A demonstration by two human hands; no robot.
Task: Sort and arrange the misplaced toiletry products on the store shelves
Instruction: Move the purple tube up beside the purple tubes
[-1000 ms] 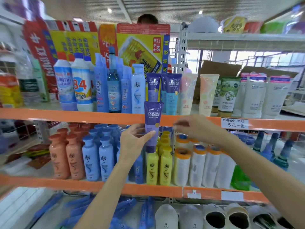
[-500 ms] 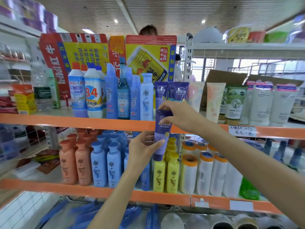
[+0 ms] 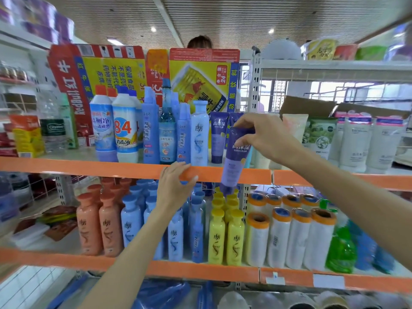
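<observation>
Hanging cap-down from the right hand (image 3: 265, 136), the purple tube (image 3: 235, 159) is pinched at its crimped top end between the thumb and fingertips; its body drops straight below that hand, long axis near upright with the cap tipped slightly toward the left hand. The cap end dangles in front of the orange shelf edge (image 3: 133, 169) of the upper shelf, above the yellow bottles (image 3: 225, 237) on the tier beneath. Just behind and to the left of the right hand stands a matching purple tube (image 3: 217, 137) on the upper shelf, with a second one partly hidden by the hand, so the likely slot lies directly beyond the knuckles, and the tube must rise until its cap clears the edge before it can go back there. The left hand (image 3: 175, 186) holds nothing: its fingers are loosely spread, tips resting on the orange shelf edge, below and to the left of the tube.

Half a second ago both hands shared the tube, the left gripping its lower part. Now the left has let go and moved aside to the shelf edge, and the right alone carries the tube.
</observation>
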